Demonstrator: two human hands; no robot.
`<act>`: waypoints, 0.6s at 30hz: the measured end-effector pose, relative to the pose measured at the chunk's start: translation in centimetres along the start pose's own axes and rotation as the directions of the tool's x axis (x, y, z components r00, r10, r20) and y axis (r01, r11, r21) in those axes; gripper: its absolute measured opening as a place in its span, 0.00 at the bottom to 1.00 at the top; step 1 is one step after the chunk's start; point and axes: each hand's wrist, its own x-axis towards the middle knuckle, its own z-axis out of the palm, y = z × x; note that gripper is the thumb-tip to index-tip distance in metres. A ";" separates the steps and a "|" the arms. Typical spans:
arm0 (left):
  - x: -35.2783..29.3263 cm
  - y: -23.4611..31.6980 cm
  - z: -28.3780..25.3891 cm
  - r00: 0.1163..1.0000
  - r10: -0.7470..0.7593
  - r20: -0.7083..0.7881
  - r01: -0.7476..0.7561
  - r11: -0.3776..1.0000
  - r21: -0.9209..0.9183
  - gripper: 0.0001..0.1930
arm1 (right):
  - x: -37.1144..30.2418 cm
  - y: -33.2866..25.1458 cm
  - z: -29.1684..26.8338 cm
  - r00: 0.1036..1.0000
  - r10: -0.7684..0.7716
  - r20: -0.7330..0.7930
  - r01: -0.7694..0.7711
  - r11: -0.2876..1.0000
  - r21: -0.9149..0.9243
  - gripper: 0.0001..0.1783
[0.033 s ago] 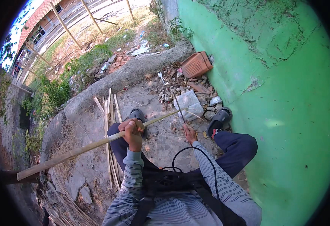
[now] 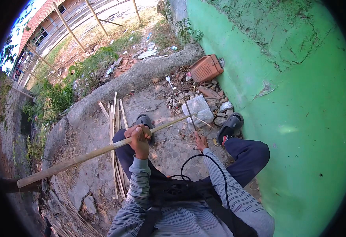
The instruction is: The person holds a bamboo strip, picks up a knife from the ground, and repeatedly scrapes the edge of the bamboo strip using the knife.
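Note:
My left hand (image 2: 139, 139) is closed around a long bamboo strip (image 2: 78, 159). The strip slants from the lower left up to the right, and its thinner end reaches a pale stone block (image 2: 199, 109). My right hand (image 2: 200, 141) is wrapped round the handle of a long, narrow, dark-bladed knife (image 2: 190, 114). The blade points away from me and crosses the strip close to its far tip, in front of the block. Whether its edge bites into the bamboo, I cannot tell. The handle is mostly hidden by my fingers.
Several split bamboo strips (image 2: 115, 158) lie beside my left leg. A green wall (image 2: 295, 130) rises on the right. Rubble and a terracotta-coloured ribbed piece (image 2: 206, 68) sit by it. A low curved concrete rim (image 2: 121, 83) runs across ahead. A black cable loops over my right forearm.
The knife blade has shifted very slightly to the right and toward me. My left hand and the bamboo strip look nearly unmoved.

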 end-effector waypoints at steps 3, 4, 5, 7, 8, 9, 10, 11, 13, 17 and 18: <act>0.1 -1.0 1.2 0.999 -0.010 0.050 0.012 0.999 -0.036 0.22 | 2.4 3.8 -3.6 0.990 0.114 -0.089 -0.113 0.993 0.020 0.39; -0.1 -1.0 1.1 0.998 -0.004 0.055 0.006 1.000 -0.028 0.22 | 2.1 3.6 -3.4 0.986 0.152 -0.067 -0.149 0.987 0.052 0.39; -0.1 -0.9 1.0 0.999 0.000 0.049 0.001 1.000 -0.024 0.22 | 2.0 3.4 -2.7 0.987 0.151 -0.059 -0.148 0.988 0.047 0.39; -0.1 -0.9 1.6 0.999 0.005 0.050 -0.005 1.000 -0.002 0.22 | 1.7 3.6 -1.9 0.996 0.067 -0.066 -0.062 0.995 0.075 0.38; 0.0 -0.9 1.9 0.999 0.003 0.051 -0.002 1.000 -0.006 0.22 | 1.6 3.8 -1.6 0.995 0.068 -0.070 -0.063 0.995 0.074 0.38; -0.1 -0.8 2.0 0.999 0.012 0.053 -0.012 1.000 0.001 0.22 | 1.3 3.9 -1.1 0.998 0.052 -0.030 -0.047 0.991 0.126 0.37; -0.2 -0.7 2.0 0.998 0.022 0.055 -0.022 1.000 0.008 0.22 | 1.0 4.0 -0.7 0.999 0.033 0.009 -0.034 0.983 0.178 0.37; -0.2 -0.6 1.8 0.998 0.021 0.052 -0.021 1.000 0.011 0.22 | 0.9 4.1 -0.5 0.999 0.044 0.023 -0.048 0.977 0.206 0.36; 0.1 -0.6 2.3 0.998 -0.003 0.066 0.004 1.000 -0.009 0.22 | 1.7 6.0 -2.4 0.992 0.120 -0.044 -0.110 0.976 0.189 0.38; -0.1 -0.4 1.7 0.998 0.004 0.063 -0.005 1.000 0.024 0.22 | 1.2 5.5 -3.0 0.967 0.242 -0.078 -0.229 0.961 0.152 0.40; -0.1 -0.2 1.4 0.998 0.018 0.059 -0.020 0.999 0.036 0.22 | 0.9 5.1 -2.5 0.968 0.241 -0.070 -0.229 0.963 0.143 0.40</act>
